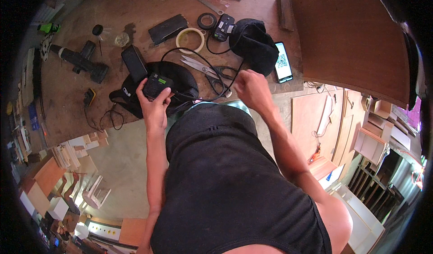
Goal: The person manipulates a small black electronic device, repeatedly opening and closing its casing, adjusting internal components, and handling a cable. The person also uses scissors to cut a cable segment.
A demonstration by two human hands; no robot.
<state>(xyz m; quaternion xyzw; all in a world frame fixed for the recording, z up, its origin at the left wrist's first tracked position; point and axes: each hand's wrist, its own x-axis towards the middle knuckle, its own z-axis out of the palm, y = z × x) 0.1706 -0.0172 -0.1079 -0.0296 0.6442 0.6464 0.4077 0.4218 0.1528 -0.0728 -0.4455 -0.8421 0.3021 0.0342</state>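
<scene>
My left hand (154, 105) grips a small black electronic box (157, 85) with a green patch on top, thumb on one side and fingers on the other. The box is above a black fabric bag (182, 80) at the table's near edge. My right hand (253, 89) is curled closed beside a black cable (240, 71); what its fingers hold, if anything, is hidden. The cable loops between the hands and across large scissors (198, 66) with black handles. A black cloth item (255, 46) lies beyond my right hand, next to a lit phone (283, 62).
Beyond the bag are a black oblong case (134, 61), a cream tape roll (190, 41), a black tape roll (206, 21) and another black device (223, 27). A cordless drill (81, 61) lies at left on the wooden table (153, 10). A brown panel (352, 33) stands at right.
</scene>
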